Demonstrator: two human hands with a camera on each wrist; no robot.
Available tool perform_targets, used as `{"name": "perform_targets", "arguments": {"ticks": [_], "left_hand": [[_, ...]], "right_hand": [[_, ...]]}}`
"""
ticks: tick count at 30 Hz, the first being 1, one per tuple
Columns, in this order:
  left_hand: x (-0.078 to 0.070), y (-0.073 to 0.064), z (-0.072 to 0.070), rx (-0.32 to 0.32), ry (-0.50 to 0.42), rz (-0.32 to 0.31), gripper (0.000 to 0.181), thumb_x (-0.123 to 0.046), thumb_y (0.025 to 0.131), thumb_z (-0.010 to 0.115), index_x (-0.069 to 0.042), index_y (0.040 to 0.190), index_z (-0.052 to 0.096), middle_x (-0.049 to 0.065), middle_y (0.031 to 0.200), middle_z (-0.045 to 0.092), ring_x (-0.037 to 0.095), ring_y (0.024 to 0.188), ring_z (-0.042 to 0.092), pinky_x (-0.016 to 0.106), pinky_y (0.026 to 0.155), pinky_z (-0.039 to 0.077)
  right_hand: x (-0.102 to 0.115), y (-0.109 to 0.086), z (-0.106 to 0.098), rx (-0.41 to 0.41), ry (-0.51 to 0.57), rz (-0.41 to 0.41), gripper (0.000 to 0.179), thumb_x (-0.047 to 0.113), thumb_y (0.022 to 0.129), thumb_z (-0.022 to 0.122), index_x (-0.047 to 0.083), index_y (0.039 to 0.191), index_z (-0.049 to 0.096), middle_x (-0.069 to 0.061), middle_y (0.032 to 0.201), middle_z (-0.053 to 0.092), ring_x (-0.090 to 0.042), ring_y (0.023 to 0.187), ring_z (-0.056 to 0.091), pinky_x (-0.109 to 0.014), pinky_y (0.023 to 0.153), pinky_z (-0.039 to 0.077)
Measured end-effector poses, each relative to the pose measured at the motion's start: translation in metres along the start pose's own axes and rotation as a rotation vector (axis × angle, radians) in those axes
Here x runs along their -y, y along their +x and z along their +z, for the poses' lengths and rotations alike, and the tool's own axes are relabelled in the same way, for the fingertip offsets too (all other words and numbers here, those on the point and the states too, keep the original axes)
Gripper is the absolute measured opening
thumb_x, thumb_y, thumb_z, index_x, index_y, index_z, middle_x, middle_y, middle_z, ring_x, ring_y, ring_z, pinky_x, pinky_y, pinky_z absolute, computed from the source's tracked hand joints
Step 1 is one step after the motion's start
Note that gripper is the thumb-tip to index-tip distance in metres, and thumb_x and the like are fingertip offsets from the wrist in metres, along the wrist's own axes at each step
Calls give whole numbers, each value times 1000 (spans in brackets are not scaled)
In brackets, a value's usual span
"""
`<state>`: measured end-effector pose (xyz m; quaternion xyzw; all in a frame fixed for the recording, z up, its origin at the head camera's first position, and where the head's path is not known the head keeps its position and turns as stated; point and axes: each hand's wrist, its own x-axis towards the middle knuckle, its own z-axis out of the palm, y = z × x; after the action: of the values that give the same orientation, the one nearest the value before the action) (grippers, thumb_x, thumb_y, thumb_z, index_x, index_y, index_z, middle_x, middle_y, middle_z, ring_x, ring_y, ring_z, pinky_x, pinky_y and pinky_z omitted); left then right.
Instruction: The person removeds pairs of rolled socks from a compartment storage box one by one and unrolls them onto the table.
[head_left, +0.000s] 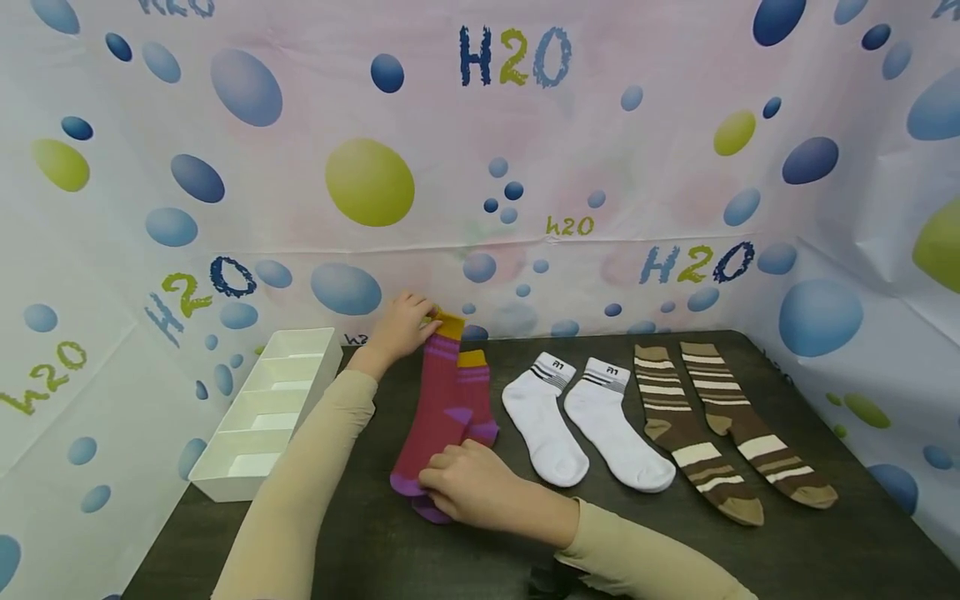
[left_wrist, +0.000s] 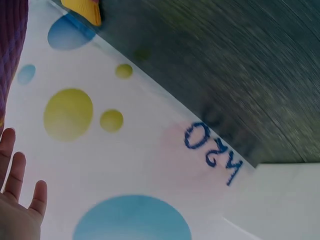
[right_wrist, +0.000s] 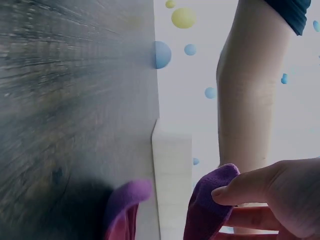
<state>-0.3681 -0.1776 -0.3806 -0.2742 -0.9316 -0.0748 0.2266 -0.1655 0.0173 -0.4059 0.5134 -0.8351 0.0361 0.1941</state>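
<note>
A dark red sock [head_left: 433, 408] with a yellow cuff and purple heel and toe is stretched between my two hands. At its cuff, my left hand [head_left: 402, 325] pinches the yellow edge between thumb and fingers. My right hand [head_left: 476, 485] pinches the purple toe, which the right wrist view shows raised off the table between thumb and fingers. The matching red sock [head_left: 474, 388] lies partly hidden underneath and to the right. In the left wrist view only some fingers [left_wrist: 18, 172] and a strip of the held sock [left_wrist: 11, 45] show, at the left edge.
A white tray [head_left: 327, 375] with several compartments stands on the left of the dark table [head_left: 352, 550]. To the right lie two white ankle socks [head_left: 545, 425], then two brown striped socks [head_left: 693, 433]. A printed sheet [head_left: 480, 200] rises behind the table.
</note>
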Motion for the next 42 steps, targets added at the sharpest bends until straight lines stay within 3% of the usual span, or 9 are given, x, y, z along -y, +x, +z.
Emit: {"name": "perform_targets", "arguments": {"ticks": [7,12,22,34,38,42], "left_hand": [[16,-15,-9,-22,33,-17,18,-26,89,71,-9,91,66,8,95,69,30,97,59,48,81,50],[24,-26,-11,26,10,-57,18,-25,90,70,-8,92,66,9,96,67,31,97,58,50,81,49],[43,-46,2,99,61,-65,18,-26,88,71,-9,86,65,7,85,65,29,84,59,47,74,48],[58,-59,17,185,38,-150,21,-25,87,72,-8,80,60,6,75,58,28,75,56,45,69,45],[61,-64,19,222,23,-191,20,-24,89,71,-6,94,63,10,86,65,31,85,60,49,77,48],[58,-67,17,259,29,-217,34,-25,90,70,-8,117,62,14,111,67,37,107,60,57,90,47]], "right_hand": [[13,17,13,31,-41,-44,4,26,87,67,29,90,68,16,82,65,-4,75,60,-18,56,29],[22,28,21,22,-52,-73,5,25,86,68,30,87,68,17,78,63,-3,72,58,-17,54,23],[34,43,37,88,-29,-90,6,28,85,69,32,89,69,17,82,64,-2,74,60,-18,53,31],[36,49,50,207,38,-105,5,32,88,69,32,93,69,17,86,65,-1,75,59,-19,54,35],[34,47,50,256,83,-116,10,35,90,67,32,99,69,17,91,65,0,79,58,-19,59,38],[26,43,48,279,114,-119,18,37,92,65,32,109,68,17,106,66,0,93,60,-17,67,42]]}}
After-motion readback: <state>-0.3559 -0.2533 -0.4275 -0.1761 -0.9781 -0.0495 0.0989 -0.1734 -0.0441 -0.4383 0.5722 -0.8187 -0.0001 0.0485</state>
